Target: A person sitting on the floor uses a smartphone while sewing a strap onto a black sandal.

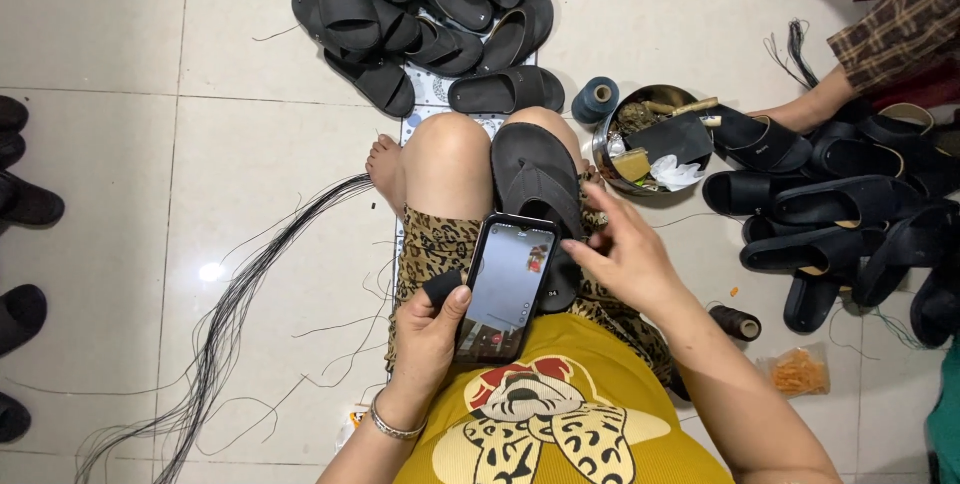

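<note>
My left hand (428, 329) holds a black smartphone (505, 286) with a lit screen above my lap, thumb on its left edge. My right hand (622, 254) is at the phone's upper right corner, fingers bent and touching both the phone's edge and a black sandal (535, 176) that lies across my right knee. A small black piece sits under my left thumb, by the phone. I sit on the tiled floor with legs folded, in patterned shorts and a yellow shirt.
A pile of black sandals (420, 4) lies ahead, another pile (850, 224) at right. A metal bowl (602, 144) of tools and a thread spool (596, 99) stand near my knee. Black threads (240, 304) trail at left. Another person's arm (830, 94) reaches in at upper right.
</note>
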